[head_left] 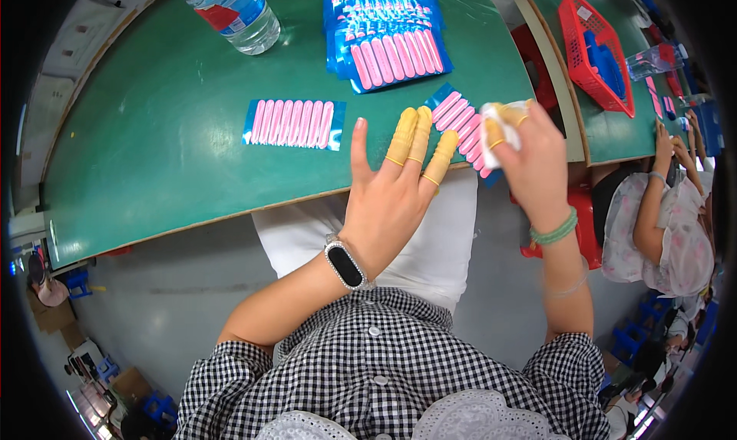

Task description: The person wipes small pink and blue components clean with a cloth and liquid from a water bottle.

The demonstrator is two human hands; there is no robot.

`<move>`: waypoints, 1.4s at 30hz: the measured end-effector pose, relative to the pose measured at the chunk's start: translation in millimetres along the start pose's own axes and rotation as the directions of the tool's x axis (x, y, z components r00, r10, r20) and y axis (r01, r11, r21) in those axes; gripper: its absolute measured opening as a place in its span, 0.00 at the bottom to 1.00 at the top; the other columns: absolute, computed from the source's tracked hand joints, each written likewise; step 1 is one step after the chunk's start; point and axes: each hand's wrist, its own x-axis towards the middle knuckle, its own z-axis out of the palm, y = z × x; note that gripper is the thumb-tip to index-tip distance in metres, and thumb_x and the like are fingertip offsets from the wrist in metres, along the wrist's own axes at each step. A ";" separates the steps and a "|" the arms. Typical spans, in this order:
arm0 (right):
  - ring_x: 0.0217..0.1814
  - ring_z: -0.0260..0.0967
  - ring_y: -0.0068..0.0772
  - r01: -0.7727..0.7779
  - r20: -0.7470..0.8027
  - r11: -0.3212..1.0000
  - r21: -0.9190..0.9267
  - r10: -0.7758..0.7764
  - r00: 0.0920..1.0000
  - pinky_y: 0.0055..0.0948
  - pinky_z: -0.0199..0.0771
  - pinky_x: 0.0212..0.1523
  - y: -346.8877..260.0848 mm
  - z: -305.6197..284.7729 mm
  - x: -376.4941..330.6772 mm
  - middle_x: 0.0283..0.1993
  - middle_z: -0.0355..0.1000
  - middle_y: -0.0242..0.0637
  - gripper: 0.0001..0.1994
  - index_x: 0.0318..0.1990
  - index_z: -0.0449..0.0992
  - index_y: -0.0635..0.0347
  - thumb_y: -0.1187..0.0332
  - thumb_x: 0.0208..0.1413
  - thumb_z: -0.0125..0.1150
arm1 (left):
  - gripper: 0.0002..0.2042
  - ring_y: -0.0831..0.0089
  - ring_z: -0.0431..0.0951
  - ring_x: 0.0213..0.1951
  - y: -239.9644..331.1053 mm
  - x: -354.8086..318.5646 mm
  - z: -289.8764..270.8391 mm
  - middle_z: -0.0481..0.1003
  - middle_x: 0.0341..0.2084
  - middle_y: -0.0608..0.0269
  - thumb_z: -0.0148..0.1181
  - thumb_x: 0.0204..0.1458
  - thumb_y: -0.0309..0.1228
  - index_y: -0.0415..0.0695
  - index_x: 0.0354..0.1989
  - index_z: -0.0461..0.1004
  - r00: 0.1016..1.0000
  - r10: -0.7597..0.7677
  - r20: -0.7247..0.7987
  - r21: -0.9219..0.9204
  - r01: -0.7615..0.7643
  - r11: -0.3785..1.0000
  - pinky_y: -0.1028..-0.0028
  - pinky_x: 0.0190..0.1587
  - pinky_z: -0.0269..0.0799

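Yellow finger cots cover some fingers of my left hand (395, 183), which lies spread on the table with one bare finger apart at the left. Its rightmost covered fingertip meets the edge of a tilted blue sheet (441, 94) carrying a row of pink, round-ended strips. Over the right end of that sheet, my right hand (533, 160), also in yellow cots, is closed on a crumpled white cloth or tissue (503, 129). A second blue sheet with pink strips (293, 124) lies flat to the left of my left hand.
Beyond my hands is a stack of similar sheets (395, 44). A water bottle (238, 18) stands far left on the green table (153, 148). Across a gap at right, another table holds a red basket (591, 56) and a clear bottle (652, 60); another person's hands (668, 144) are there.
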 end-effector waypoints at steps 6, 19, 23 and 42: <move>0.33 0.74 0.46 0.105 -0.048 0.994 -0.032 -0.106 0.993 0.37 0.75 0.32 -24.9 6.0 -28.3 0.42 0.70 0.43 0.14 0.44 0.81 0.66 0.72 0.48 0.69 | 0.36 0.62 0.59 0.71 -1.3 -1.5 1.4 0.62 0.69 0.52 0.68 0.49 0.44 0.54 0.69 0.65 1.000 -0.027 0.011 -0.013 0.027 1.000 0.35 0.69 0.33; 0.38 0.72 0.54 -0.073 -0.092 0.995 -0.068 0.066 0.994 0.41 0.74 0.38 11.0 -8.8 -37.5 0.42 0.69 0.51 0.13 0.46 0.80 0.68 0.74 0.53 0.67 | 0.36 0.56 0.59 0.71 -0.4 2.5 1.5 0.64 0.66 0.48 0.67 0.45 0.54 0.66 0.66 0.68 0.996 -0.050 -0.079 -0.174 0.035 0.984 0.34 0.69 0.35; 0.40 0.74 0.50 -0.085 -0.117 0.995 0.046 0.090 0.989 0.38 0.75 0.41 -5.7 -10.6 -31.5 0.41 0.73 0.51 0.11 0.45 0.81 0.69 0.74 0.56 0.66 | 0.33 0.56 0.60 0.69 2.8 -4.8 3.9 0.67 0.63 0.53 0.66 0.47 0.56 0.59 0.62 0.73 0.982 -0.093 -0.162 -0.256 0.049 0.965 0.34 0.69 0.34; 0.55 0.73 0.25 -0.062 0.090 -0.079 0.995 0.439 0.894 0.31 0.77 0.53 -37.3 38.6 11.2 0.57 0.73 0.36 0.17 0.62 0.69 0.64 0.66 0.70 0.52 | 0.54 0.53 0.58 0.68 -181.6 15.7 -61.3 0.55 0.69 0.43 0.77 0.44 0.47 0.39 0.74 0.47 0.703 -0.520 -0.486 -0.506 0.259 0.823 0.59 0.70 0.53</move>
